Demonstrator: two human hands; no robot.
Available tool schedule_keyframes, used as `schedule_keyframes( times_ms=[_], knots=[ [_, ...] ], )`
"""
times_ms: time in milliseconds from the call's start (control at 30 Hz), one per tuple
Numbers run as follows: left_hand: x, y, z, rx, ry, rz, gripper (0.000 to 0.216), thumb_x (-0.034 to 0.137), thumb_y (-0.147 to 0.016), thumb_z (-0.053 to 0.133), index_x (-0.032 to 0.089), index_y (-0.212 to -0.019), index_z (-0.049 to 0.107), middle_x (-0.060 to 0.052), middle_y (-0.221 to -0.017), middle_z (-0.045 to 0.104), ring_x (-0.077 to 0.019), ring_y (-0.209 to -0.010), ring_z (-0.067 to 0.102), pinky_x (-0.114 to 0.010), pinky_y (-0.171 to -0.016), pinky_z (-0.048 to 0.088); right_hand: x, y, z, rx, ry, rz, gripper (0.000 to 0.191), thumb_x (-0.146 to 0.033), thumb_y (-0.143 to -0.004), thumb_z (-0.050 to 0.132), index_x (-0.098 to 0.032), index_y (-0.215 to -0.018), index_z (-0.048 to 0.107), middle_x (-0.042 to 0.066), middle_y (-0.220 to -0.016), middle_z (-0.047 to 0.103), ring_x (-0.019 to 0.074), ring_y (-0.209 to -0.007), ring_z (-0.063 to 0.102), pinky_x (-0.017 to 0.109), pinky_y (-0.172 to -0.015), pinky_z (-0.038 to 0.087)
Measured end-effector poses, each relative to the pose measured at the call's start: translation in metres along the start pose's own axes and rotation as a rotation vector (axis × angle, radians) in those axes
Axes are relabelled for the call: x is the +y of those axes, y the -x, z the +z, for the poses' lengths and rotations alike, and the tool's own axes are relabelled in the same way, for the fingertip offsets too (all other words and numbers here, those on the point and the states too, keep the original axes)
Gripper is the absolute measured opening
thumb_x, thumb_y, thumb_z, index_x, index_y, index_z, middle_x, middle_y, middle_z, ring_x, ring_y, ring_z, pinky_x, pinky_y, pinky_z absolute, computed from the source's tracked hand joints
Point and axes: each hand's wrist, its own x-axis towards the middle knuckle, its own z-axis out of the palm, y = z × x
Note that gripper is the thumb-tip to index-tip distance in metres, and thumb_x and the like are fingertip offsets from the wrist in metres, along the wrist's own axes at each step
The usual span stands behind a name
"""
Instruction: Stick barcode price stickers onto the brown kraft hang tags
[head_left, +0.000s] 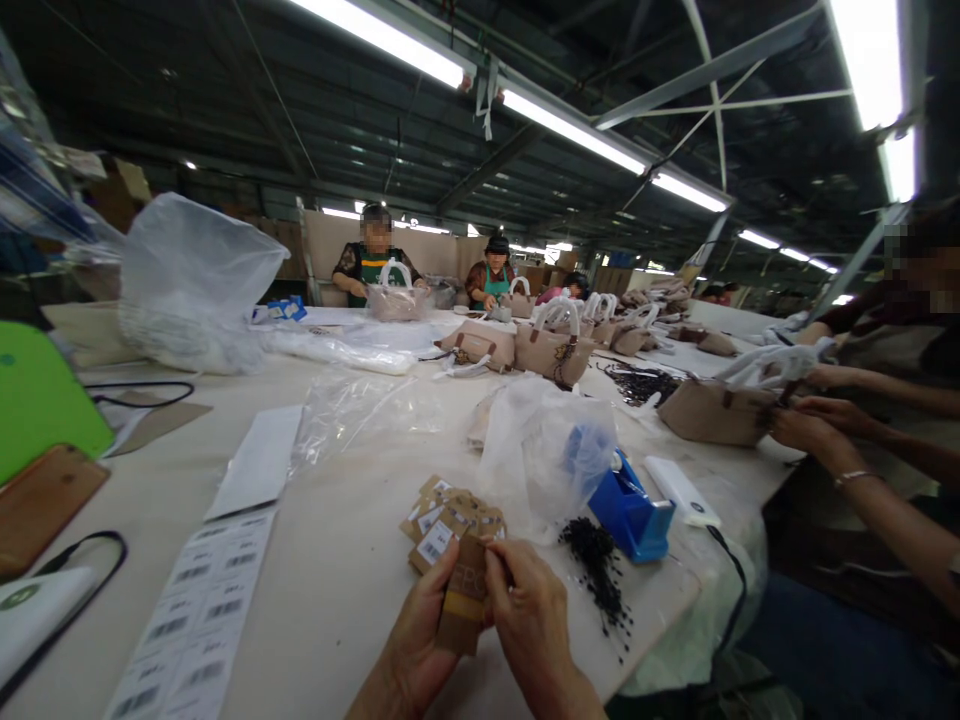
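My left hand (421,622) is closed around a small brown cardboard hang tag (466,578) with printed lettering, perhaps several stacked together. The thumb and fingers of my right hand (534,612) pinch the tag's upper right edge; whether a string is between them is too small to tell. Just beyond the hands lies a loose pile of similar hang tags (436,540), some with white barcode stickers. To the right rests a tangled bunch of black tag strings (600,580). A sheet of barcode labels (201,605) lies flat on the left.
A blue tape dispenser (637,515), a white power bank (681,490) and a clear plastic bag (536,450) stand right of centre. Beige handbags (551,350) line the far table. A co-worker's hands (814,425) hold another bag at right. A phone (49,510) lies left.
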Motion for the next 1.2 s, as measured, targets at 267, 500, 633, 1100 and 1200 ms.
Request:
schedule_keyframes(
  times_ms=[267,500,633,1100,1200],
  knots=[
    [-0.003,-0.001,0.0,0.026,-0.024,0.013,0.029,0.028,-0.096,0.042,0.012,-0.091,0.065,-0.006,-0.08,0.073,-0.0159,-0.062,0.069,-0.027,-0.06,0.055,-0.001,-0.001,-0.001,-0.01,0.013,0.016,0.027,-0.019,-0.086,0.042,-0.02,-0.082,0.069,0.002,-0.073,0.071,0.015,-0.063,0.067,0.022,-0.058,0.047],
    [-0.004,-0.004,-0.004,0.0,-0.064,0.048,0.024,0.026,-0.093,0.049,0.011,-0.085,0.067,-0.005,-0.072,0.071,-0.0144,-0.054,0.066,-0.024,-0.052,0.051,-0.001,-0.001,-0.001,-0.025,-0.026,0.057,0.027,-0.019,-0.085,0.042,-0.021,-0.081,0.069,0.002,-0.073,0.071,0.0144,-0.062,0.067,0.021,-0.057,0.047],
    [-0.005,-0.004,-0.007,-0.013,-0.101,0.071,0.018,0.026,-0.088,0.057,0.012,-0.086,0.068,-0.005,-0.075,0.071,-0.0142,-0.056,0.065,-0.024,-0.052,0.051,0.001,0.0,0.0,-0.036,-0.06,0.084,0.027,-0.02,-0.085,0.043,-0.021,-0.079,0.069,0.002,-0.073,0.071,0.0139,-0.061,0.066,0.02,-0.055,0.046],
    [-0.012,-0.007,-0.013,-0.007,-0.212,0.187,0.027,0.033,-0.076,0.07,0.012,-0.093,0.07,-0.005,-0.079,0.071,-0.0132,-0.059,0.06,-0.022,-0.051,0.047,0.001,0.003,0.001,-0.113,-0.166,0.264,0.027,-0.026,-0.082,0.044,-0.02,-0.067,0.066,0.002,-0.063,0.066,0.013,-0.055,0.06,0.02,-0.052,0.04],
    [-0.012,-0.008,-0.015,-0.01,-0.212,0.178,0.031,0.035,-0.072,0.074,0.012,-0.093,0.071,-0.004,-0.078,0.07,-0.0129,-0.058,0.059,-0.022,-0.05,0.047,0.002,0.004,0.002,-0.135,-0.212,0.314,0.028,-0.029,-0.083,0.044,-0.02,-0.072,0.069,0.002,-0.063,0.066,0.013,-0.055,0.059,0.02,-0.051,0.04]
  ],
)
